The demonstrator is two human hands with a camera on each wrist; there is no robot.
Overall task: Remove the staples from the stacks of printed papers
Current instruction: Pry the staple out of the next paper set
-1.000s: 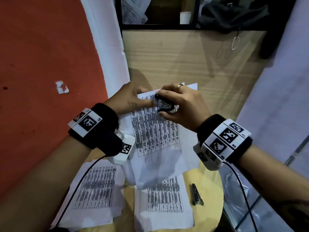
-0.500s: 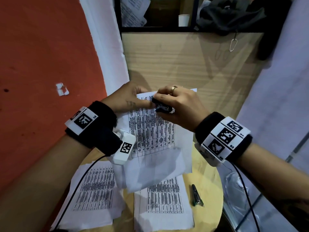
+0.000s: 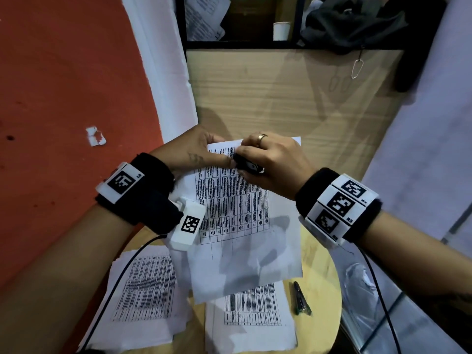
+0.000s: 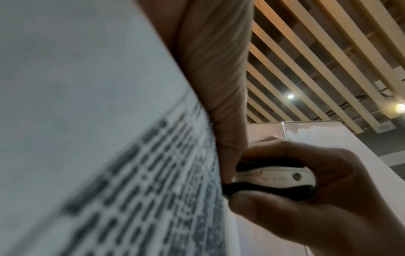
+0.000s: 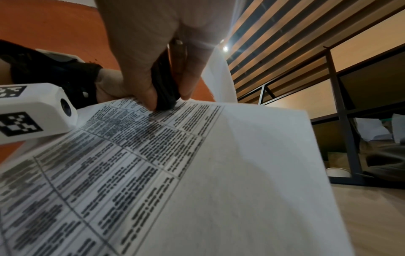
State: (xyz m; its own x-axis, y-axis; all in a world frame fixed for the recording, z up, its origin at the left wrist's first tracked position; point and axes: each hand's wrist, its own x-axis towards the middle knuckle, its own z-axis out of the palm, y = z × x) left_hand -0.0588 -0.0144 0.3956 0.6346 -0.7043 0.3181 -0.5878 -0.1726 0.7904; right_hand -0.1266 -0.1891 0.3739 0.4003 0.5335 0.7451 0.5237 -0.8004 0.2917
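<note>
A stapled stack of printed papers (image 3: 235, 215) with a dense table is held up above the round table. My left hand (image 3: 194, 154) pinches its top left corner, thumb laid across the page (image 4: 219, 86). My right hand (image 3: 270, 164) grips a black and white staple remover (image 3: 249, 166) (image 4: 274, 178), whose jaws press against the top edge of the stack (image 5: 166, 102) right beside the left thumb tip. The staple itself is hidden under the tool and fingers.
Two more printed stacks lie on the round wooden table (image 3: 321, 284), one at the left (image 3: 145, 292) and one at the front (image 3: 250, 318). A dark pen-like tool (image 3: 301, 298) lies to their right. A wooden counter (image 3: 293, 98) stands behind, an orange wall (image 3: 63, 85) at the left.
The held stack and both hands have shifted slightly up and left. My right hand has rolled the staple remover further onto the top edge of the paper.
</note>
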